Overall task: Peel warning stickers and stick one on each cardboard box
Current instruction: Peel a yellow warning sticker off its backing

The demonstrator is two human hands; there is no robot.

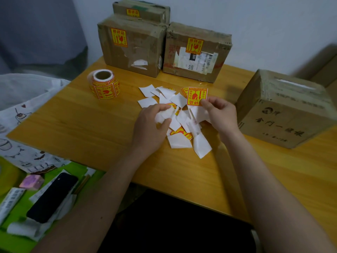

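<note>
My right hand [220, 114] pinches a yellow and red warning sticker [197, 96] by its lower edge, held up over a heap of white backing papers [179, 115]. My left hand [151, 125] grips a white backing paper [165, 115] just left of it. Three cardboard boxes at the back each carry a sticker: the left box [131, 46], the small box [140, 10] behind it, and the right box [197, 52]. A fourth box [284, 110] at the right shows no sticker on its visible faces. The sticker roll [104, 84] stands at the left.
The wooden table [82, 125] ends near me and at the left. Left of it, on a green surface, lie a black phone [52, 196], a pink block [32, 181], papers and a printed white bag [23, 110]. A wall stands behind the boxes.
</note>
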